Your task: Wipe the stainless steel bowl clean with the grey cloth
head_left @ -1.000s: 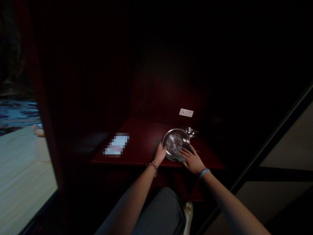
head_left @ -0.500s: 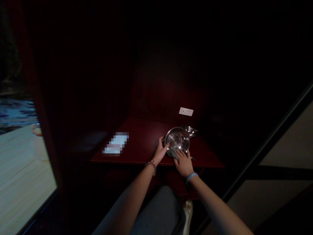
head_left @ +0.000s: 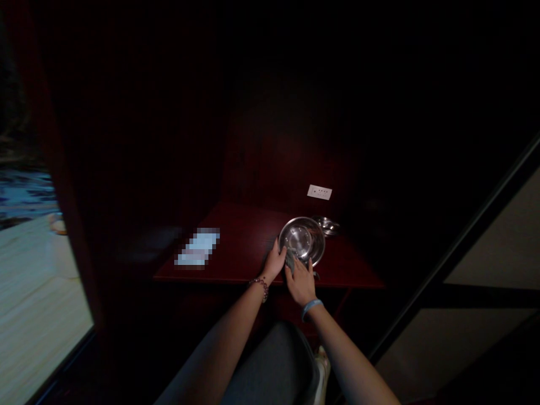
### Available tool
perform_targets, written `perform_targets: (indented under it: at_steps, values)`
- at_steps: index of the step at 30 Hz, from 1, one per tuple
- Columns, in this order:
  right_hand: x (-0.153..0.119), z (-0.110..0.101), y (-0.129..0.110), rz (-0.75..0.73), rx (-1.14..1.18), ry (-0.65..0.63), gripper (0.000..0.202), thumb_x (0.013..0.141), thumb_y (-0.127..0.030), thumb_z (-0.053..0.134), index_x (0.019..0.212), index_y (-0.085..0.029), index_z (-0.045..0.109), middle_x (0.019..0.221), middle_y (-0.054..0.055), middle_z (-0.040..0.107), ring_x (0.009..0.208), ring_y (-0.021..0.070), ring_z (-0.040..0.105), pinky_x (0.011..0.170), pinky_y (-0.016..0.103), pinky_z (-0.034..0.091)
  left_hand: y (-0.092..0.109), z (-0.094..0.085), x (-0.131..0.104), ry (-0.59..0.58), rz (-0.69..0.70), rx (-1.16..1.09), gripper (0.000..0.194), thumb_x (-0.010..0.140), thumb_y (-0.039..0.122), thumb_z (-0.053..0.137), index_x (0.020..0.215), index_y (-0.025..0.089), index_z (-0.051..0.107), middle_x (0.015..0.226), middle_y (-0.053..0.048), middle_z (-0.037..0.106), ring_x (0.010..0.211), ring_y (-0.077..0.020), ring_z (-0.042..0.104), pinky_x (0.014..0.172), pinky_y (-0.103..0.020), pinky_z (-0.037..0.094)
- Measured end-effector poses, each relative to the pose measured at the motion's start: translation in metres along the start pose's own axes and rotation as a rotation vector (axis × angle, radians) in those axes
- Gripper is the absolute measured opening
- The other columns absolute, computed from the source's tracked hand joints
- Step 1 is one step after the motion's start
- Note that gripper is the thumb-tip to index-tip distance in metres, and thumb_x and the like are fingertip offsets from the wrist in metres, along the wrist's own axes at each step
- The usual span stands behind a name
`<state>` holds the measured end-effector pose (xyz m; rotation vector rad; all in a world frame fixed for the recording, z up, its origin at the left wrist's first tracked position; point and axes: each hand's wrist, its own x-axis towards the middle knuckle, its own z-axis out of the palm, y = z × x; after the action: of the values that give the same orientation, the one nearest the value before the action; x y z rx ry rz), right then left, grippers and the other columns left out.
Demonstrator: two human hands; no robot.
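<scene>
A shiny metal bowl (head_left: 300, 241) is tilted with its open side toward me, above the dark red desk (head_left: 240, 236). My left hand (head_left: 275, 262) grips its left rim, thumb over the edge. A grey cloth (head_left: 290, 260) lies bunched against the bowl's near inside, and my right hand (head_left: 301, 282) presses on it with the fingers. Part of the cloth is hidden under that hand, and a corner of it sticks out on the right. Just behind the bowl, on the desk, sit more shiny metal bowls (head_left: 329, 226), partly covered by it.
On the desk's left side lies a flat, pixelated bright item (head_left: 198, 247). A white power socket (head_left: 319, 192) is set in the back wall. Dark panels enclose the desk. At far left stands a pale container (head_left: 63, 247) on a light wooden surface (head_left: 37, 304).
My right hand has slid left with the cloth, toward my left hand, along the near part of the bowl. The bowl has shifted slightly left and turned its inside more toward me.
</scene>
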<state>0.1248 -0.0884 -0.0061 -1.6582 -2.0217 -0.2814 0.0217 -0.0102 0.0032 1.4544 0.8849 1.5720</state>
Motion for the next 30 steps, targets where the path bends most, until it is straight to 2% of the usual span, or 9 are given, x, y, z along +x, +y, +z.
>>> perform_targets:
  at_steps: [6,11,15,19,23,27,30]
  values:
    - [-0.002,-0.013,0.008,-0.062,0.018,-0.049,0.046,0.102,-0.037,0.027,0.141,-0.026,0.049,0.141,0.006,0.056,0.134,0.0205,0.049,0.122,0.05,-0.001,0.001,0.0,-0.002,0.043,0.029,0.041,0.036,0.088,0.019,0.048,0.122,0.014,0.057,0.12,-0.014,0.067,0.112,-0.0228,0.063,0.105,-0.038,0.044]
    - [-0.003,-0.021,0.026,-0.134,-0.042,-0.081,0.045,0.101,-0.039,0.031,0.138,-0.025,0.053,0.138,0.006,0.06,0.13,0.0198,0.053,0.122,0.05,-0.001,-0.002,-0.001,-0.002,0.061,0.03,0.079,0.034,0.087,0.016,0.048,0.119,0.014,0.058,0.114,-0.012,0.069,0.105,-0.0209,0.065,0.101,-0.037,0.047]
    - [-0.005,-0.027,0.045,-0.165,-0.193,-0.032,0.042,0.099,-0.038,0.038,0.132,-0.021,0.059,0.135,0.008,0.062,0.131,0.0231,0.052,0.122,0.05,0.003,-0.006,0.0,-0.001,0.043,0.046,0.114,0.031,0.088,0.017,0.047,0.116,0.014,0.059,0.113,-0.012,0.069,0.105,-0.021,0.065,0.1,-0.037,0.047]
    - [-0.004,-0.033,0.062,-0.182,-0.336,0.024,0.044,0.096,-0.035,0.043,0.132,-0.017,0.059,0.135,0.011,0.061,0.134,0.0259,0.049,0.123,0.049,0.006,-0.008,0.003,0.0,0.042,0.046,0.096,0.026,0.088,0.018,0.047,0.109,0.014,0.061,0.11,-0.012,0.069,0.103,-0.0208,0.065,0.098,-0.036,0.047]
    - [0.011,-0.041,0.078,-0.193,-0.431,0.04,0.051,0.092,-0.032,0.047,0.138,-0.012,0.053,0.145,0.013,0.051,0.14,0.0272,0.041,0.124,0.047,0.005,-0.007,0.003,0.001,0.047,0.04,0.089,0.024,0.087,0.017,0.045,0.105,0.012,0.061,0.106,-0.013,0.07,0.098,-0.0211,0.065,0.095,-0.037,0.049]
    - [0.034,-0.052,0.089,-0.193,-0.484,0.024,0.058,0.087,-0.026,0.045,0.144,-0.012,0.046,0.154,0.009,0.039,0.148,0.0242,0.026,0.125,0.043,0.004,-0.006,0.002,0.001,0.05,0.033,0.091,0.022,0.087,0.016,0.046,0.102,0.012,0.062,0.104,-0.013,0.07,0.096,-0.021,0.066,0.092,-0.036,0.05]
    - [0.046,-0.056,0.091,-0.208,-0.487,-0.004,0.062,0.084,-0.021,0.043,0.145,-0.01,0.043,0.155,0.008,0.037,0.15,0.022,0.019,0.125,0.038,0.003,-0.005,0.001,0.0,0.052,0.025,0.118,0.02,0.087,0.016,0.046,0.1,0.013,0.061,0.102,-0.012,0.07,0.095,-0.0207,0.066,0.091,-0.035,0.05]
